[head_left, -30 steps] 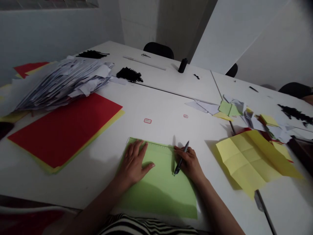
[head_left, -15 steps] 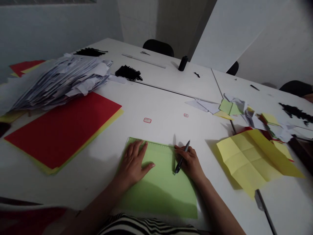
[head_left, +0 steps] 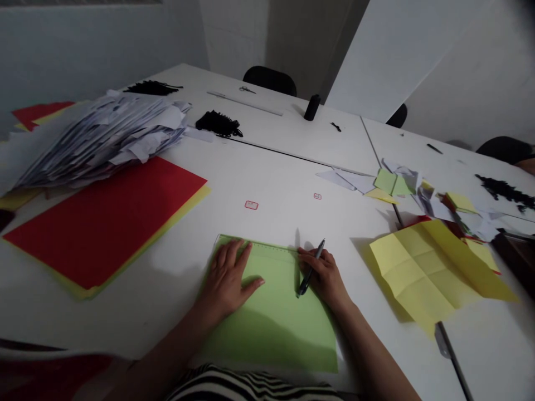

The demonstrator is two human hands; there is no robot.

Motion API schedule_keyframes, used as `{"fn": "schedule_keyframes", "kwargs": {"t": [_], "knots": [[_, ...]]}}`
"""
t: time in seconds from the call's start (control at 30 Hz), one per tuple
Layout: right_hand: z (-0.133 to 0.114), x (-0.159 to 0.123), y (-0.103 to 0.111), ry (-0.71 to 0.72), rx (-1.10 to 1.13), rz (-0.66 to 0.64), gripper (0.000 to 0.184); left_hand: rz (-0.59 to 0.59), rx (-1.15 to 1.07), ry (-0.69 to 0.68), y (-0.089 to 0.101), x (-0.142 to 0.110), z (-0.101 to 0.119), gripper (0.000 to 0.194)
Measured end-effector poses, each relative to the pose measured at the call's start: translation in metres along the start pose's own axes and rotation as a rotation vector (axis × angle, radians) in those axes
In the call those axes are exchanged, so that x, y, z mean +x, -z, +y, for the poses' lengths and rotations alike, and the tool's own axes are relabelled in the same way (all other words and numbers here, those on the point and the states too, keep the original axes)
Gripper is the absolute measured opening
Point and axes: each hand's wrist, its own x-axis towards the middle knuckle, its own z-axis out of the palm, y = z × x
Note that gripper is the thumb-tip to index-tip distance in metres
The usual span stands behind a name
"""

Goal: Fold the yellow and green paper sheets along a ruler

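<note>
A light green sheet of paper [head_left: 280, 323] lies on the white table [head_left: 276, 178] right in front of me. A clear ruler [head_left: 271, 248] runs along its far edge. My left hand [head_left: 228, 278] lies flat on the sheet's left part, fingers stretched out and reaching the ruler. My right hand [head_left: 324, 275] is closed round a dark pen [head_left: 310, 268], whose tip touches the green sheet near its right side.
A red sheet over yellow ones [head_left: 108, 220] lies to the left, with a heap of white paper scraps [head_left: 104, 136] behind it. A creased yellow sheet [head_left: 430, 267] and coloured scraps [head_left: 401, 184] lie to the right. Black bits [head_left: 219, 123], a dark cylinder [head_left: 312, 107] and chairs [head_left: 270, 81] are further back.
</note>
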Motion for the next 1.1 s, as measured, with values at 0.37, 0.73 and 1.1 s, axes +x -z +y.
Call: {"fn": "schedule_keyframes", "kwargs": {"t": [0.37,0.73,1.1], "knots": [[-0.0013,0.0007,0.0021,-0.014,-0.005,-0.015,0.024,0.009,-0.026,0.011,0.0011,0.0011,0.0012,0.077],[-0.0014,0.0015,0.0020,-0.013,-0.009,-0.005,0.023,0.001,-0.004,-0.013,0.0032,0.0019,0.0016,0.076],[-0.0016,0.0023,0.0020,-0.019,-0.062,0.011,0.021,0.003,-0.055,-0.002,0.0052,0.0028,0.0011,0.074]]}}
